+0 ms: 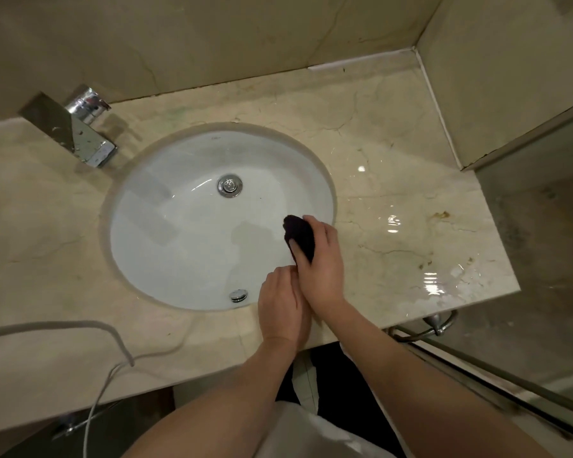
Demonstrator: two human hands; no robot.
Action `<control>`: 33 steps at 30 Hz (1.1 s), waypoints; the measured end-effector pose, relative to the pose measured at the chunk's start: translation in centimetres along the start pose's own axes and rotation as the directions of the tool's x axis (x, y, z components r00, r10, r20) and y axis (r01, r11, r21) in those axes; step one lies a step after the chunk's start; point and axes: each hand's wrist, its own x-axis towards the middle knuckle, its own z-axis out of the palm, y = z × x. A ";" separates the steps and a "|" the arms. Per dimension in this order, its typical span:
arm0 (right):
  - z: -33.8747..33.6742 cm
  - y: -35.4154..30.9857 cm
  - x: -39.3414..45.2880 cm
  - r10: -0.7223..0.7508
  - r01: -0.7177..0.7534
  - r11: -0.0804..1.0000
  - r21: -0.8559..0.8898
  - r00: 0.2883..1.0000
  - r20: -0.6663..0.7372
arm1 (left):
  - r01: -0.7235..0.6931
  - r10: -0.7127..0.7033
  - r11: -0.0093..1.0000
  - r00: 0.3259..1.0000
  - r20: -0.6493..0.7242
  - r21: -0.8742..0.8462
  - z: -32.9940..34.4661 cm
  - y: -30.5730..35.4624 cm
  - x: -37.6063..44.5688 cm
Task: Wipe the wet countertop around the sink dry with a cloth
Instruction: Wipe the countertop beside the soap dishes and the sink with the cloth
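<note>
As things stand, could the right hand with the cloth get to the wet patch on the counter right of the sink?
Probably yes: the right hand holds the cloth over the basin's right edge, and nothing lies between it and the wet patch.

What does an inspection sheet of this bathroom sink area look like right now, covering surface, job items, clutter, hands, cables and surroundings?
Surface: beige marble countertop, water pooled and glinting right of the sink; brown stains near the right edge.
Job's things: dark cloth, bunched, held over the basin's right rim.
Clutter: nothing seen.
Hands: right hand grips the cloth; left hand sits against the right wrist, its fingers hidden.
Cables: white cable trails across the counter's front left and over the edge.
Surroundings: chrome faucet at left, drain in the basin, glass panel at right.
</note>
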 end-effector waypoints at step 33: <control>-3.6 1.3 14.7 -0.204 0.212 0.977 -0.037 0.967 0.150 | 0.287 -0.287 0.958 0.958 0.020 0.013 6.7 10.4 8.3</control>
